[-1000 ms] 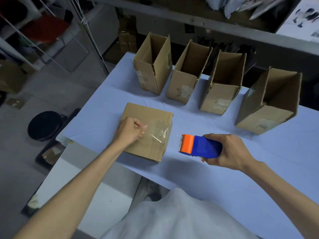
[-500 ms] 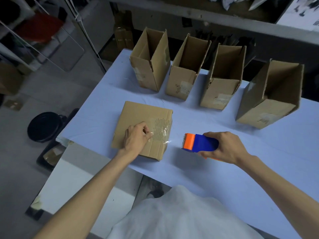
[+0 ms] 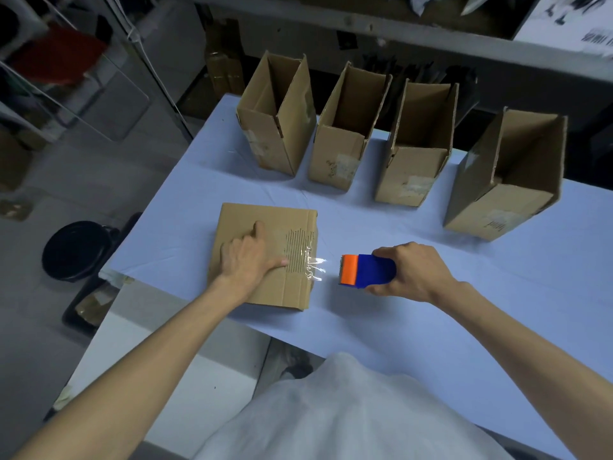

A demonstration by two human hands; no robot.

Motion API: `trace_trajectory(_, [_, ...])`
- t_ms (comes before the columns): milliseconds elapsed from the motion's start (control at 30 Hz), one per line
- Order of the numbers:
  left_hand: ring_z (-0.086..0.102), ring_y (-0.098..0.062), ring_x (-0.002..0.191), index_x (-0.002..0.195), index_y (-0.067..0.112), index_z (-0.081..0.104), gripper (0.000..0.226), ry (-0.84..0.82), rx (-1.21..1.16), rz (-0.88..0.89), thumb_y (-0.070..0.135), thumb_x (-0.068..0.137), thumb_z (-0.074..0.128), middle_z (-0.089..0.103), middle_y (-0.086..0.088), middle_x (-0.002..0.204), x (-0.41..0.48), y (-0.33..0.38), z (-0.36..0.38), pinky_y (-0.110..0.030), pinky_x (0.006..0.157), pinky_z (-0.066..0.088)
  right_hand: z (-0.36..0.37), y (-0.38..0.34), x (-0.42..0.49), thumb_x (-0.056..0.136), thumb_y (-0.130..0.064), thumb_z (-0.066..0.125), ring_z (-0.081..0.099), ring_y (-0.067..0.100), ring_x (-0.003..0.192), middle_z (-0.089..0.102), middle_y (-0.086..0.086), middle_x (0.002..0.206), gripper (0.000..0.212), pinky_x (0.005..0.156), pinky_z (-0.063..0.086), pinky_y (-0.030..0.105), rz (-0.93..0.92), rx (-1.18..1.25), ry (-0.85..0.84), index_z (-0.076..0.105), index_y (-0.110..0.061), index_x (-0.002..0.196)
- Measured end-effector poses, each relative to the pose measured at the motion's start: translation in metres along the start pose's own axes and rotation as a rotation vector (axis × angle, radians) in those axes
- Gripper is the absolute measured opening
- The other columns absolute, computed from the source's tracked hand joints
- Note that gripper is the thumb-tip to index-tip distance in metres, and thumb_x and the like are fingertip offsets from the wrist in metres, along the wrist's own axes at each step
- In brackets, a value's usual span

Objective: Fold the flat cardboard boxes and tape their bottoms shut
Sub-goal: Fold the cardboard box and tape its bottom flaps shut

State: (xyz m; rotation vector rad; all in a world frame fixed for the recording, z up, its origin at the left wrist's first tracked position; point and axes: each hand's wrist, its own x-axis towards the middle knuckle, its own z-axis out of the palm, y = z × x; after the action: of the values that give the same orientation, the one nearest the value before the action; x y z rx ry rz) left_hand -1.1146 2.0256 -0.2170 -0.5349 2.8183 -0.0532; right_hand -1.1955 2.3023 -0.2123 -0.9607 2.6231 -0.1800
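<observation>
Looking down, I see the blue table (image 3: 431,327) bearing four open boxes (image 3: 345,134) behind the upturned box (image 3: 265,214), my left hand (image 3: 252,257) pressed flat on its clear tape (image 3: 308,263), my right hand (image 3: 414,273) gripping the tape dispenser (image 3: 365,270) just beside it.

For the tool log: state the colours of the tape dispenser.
Blue body with an orange roller end, on the tape dispenser; head view.
</observation>
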Motion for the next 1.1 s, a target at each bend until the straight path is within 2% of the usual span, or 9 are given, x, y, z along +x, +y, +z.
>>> trace_trajectory(67, [0.058, -0.03, 0.1, 0.117, 0.011, 0.049, 0.05, 0.128, -0.227, 0.202, 0.039, 0.082, 0.07, 0.058, -0.008, 0.107, -0.004, 0.0, 0.01, -0.037, 0.073, 0.047, 0.002, -0.002, 0.002, 0.069, -0.062, 0.066, 0.054, 0.021, 0.071, 0.062, -0.006, 0.076, 0.046, 0.057, 0.038, 0.028, -0.015, -0.012, -0.017, 0.06, -0.026, 0.097])
trace_trajectory(133, [0.056, -0.022, 0.096, 0.112, 0.014, 0.058, 0.035, 0.121, -0.49, 0.39, 0.014, 0.08, 0.072, 0.055, -0.003, 0.104, -0.008, 0.009, 0.018, -0.037, 0.078, 0.049, 0.003, -0.006, 0.006, 0.069, -0.062, 0.066, 0.052, 0.021, 0.068, 0.058, -0.007, 0.072, 0.043, 0.055, 0.033, 0.027, -0.014, -0.001, -0.042, 0.058, -0.026, 0.092])
trace_trajectory(300, [0.047, 0.002, 0.081, 0.11, 0.016, 0.065, 0.035, -0.05, -0.794, 0.392, 0.006, 0.078, 0.075, 0.047, 0.005, 0.093, -0.009, 0.014, 0.034, -0.006, 0.076, 0.037, 0.003, -0.031, 0.03, 0.071, -0.065, 0.066, 0.052, 0.022, 0.071, 0.06, -0.001, 0.079, 0.05, 0.058, 0.033, 0.028, 0.002, -0.092, -0.143, 0.06, -0.021, 0.094])
trace_trajectory(500, [0.044, -0.001, 0.072, 0.111, 0.017, 0.065, 0.039, -0.077, -0.77, 0.425, 0.0, 0.077, 0.073, 0.04, 0.008, 0.083, -0.005, 0.019, 0.038, -0.007, 0.068, 0.036, 0.001, -0.097, 0.06, 0.092, -0.022, 0.054, 0.064, 0.024, 0.099, 0.065, 0.004, 0.109, 0.018, 0.067, 0.034, 0.029, -0.074, -0.411, -0.177, 0.058, -0.018, 0.109])
trace_trajectory(700, [0.048, -0.012, 0.077, 0.11, 0.017, 0.065, 0.037, -0.046, -0.747, 0.419, 0.0, 0.077, 0.072, 0.042, 0.003, 0.084, 0.002, 0.002, 0.039, -0.016, 0.073, 0.039, 0.008, -0.088, 0.053, 0.094, -0.003, 0.044, 0.065, 0.024, 0.094, 0.067, 0.003, 0.109, 0.028, 0.065, 0.035, 0.029, -0.219, -0.808, -0.248, 0.063, -0.018, 0.108])
trace_trajectory(800, [0.049, -0.013, 0.079, 0.114, 0.022, 0.062, 0.041, -0.06, -0.663, 0.444, 0.007, 0.078, 0.073, 0.045, 0.003, 0.087, 0.01, -0.001, 0.03, -0.024, 0.072, 0.041, -0.026, -0.046, 0.053, 0.09, -0.001, 0.046, 0.065, 0.026, 0.09, 0.068, 0.008, 0.1, 0.025, 0.063, 0.033, 0.029, -0.156, -0.786, -0.125, 0.061, -0.017, 0.101])
trace_trajectory(867, [0.048, -0.015, 0.079, 0.115, 0.027, 0.06, 0.041, -0.073, -0.547, 0.498, 0.012, 0.079, 0.073, 0.044, 0.003, 0.088, 0.006, 0.001, 0.032, -0.027, 0.067, 0.039, -0.046, -0.035, 0.047, 0.092, -0.015, 0.053, 0.062, 0.025, 0.091, 0.064, 0.008, 0.102, 0.017, 0.062, 0.031, 0.031, -0.033, -0.73, -0.021, 0.055, -0.014, 0.109])
trace_trajectory(967, [0.048, -0.018, 0.085, 0.112, 0.038, 0.053, 0.035, -0.068, -0.385, 0.57, 0.017, 0.086, 0.067, 0.042, 0.001, 0.091, 0.009, -0.003, 0.024, -0.031, 0.067, 0.04, -0.029, -0.02, 0.044, 0.091, -0.03, 0.059, 0.055, 0.03, 0.096, 0.057, 0.013, 0.109, 0.043, 0.066, 0.029, 0.035, 0.127, -0.453, 0.082, 0.044, -0.012, 0.127])
trace_trajectory(1100, [0.051, -0.024, 0.099, 0.113, 0.036, 0.054, 0.019, -0.138, -0.164, 0.624, 0.035, 0.098, 0.043, 0.043, -0.002, 0.108, 0.013, 0.008, 0.009, -0.034, 0.076, 0.043, 0.018, -0.012, 0.035, 0.087, -0.006, 0.051, 0.05, 0.034, 0.095, 0.052, 0.017, 0.11, 0.062, 0.07, 0.03, 0.038, 0.191, -0.283, 0.041, 0.028, -0.011, 0.145])
